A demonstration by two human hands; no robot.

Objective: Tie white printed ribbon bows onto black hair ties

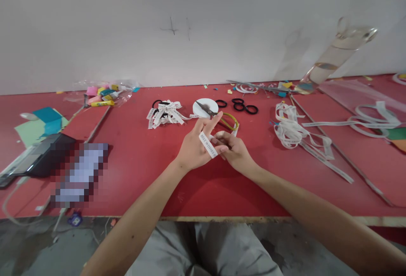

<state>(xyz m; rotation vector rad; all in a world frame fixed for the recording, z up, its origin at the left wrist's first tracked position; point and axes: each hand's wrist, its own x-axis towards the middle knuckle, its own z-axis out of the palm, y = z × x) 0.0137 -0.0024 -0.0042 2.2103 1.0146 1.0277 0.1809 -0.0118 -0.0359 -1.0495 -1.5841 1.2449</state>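
My two hands meet above the middle of the red table [136, 170]. A white printed ribbon strip [207, 145] is wrapped around the fingers of my left hand [193, 149], whose index finger points up. My right hand [233, 149] pinches the other part of that ribbon, fingers closed on it. Just beyond the hands lie scissors [206, 110] on a white ribbon spool [205, 106] and a yellow-green loop [231, 120].
A pile of finished ribbon bows [165, 113] lies left of the spool, black hair ties [244, 106] to its right. Loose ribbon lengths [292, 132] and a clear bottle [336, 54] are at the right. Coloured paper [41, 126], a dark device [41, 157] and small items [101, 94] are at the left.
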